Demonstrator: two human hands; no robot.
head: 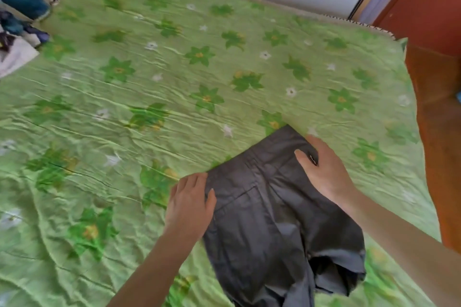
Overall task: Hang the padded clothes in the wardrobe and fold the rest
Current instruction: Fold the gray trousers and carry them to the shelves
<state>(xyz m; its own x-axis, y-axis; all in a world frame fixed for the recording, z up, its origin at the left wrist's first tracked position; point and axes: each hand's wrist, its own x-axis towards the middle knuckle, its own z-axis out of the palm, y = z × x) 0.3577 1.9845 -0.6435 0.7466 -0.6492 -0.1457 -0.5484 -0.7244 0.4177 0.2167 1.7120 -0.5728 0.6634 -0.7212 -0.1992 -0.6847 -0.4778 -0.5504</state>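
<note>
No legible text, label, brand, number or sign was found on any surface. A small dark tag on the grey trousers (269,212) was too blurred to read.

One grey garment (272,212) lies on the one green bedspread (154,97), at its near right part. Two hands are on that garment: the left hand (190,200) at its left edge and the right hand (321,169) at its far right corner. One pile of clothes (21,25) sits at the bedspread's far left edge; its item count cannot be determined.
</note>
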